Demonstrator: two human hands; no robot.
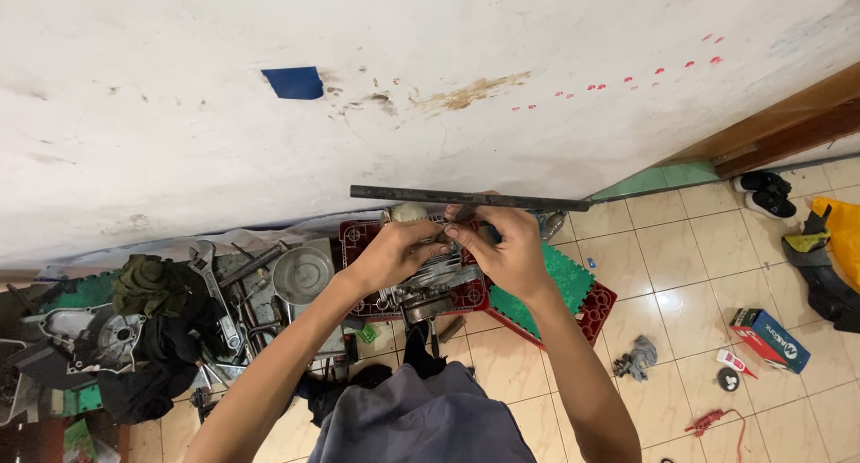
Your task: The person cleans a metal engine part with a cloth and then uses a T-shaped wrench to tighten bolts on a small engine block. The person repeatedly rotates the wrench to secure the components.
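With both the left hand (391, 252) and right hand (508, 248) pinching the long dark bar (466, 197) above the engine part (430, 288), a loosened grip likely drops it.

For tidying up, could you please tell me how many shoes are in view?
2: a dark pair of shoes lying side by side on the tiled floor by the wooden door frame, upper right. Others may be hidden.

Illumination even and bright, diffuse; shadows soft beneath the clutter at near left. No glare. Wide-angle distortion bends the frame edges. Focus sharp throughout.
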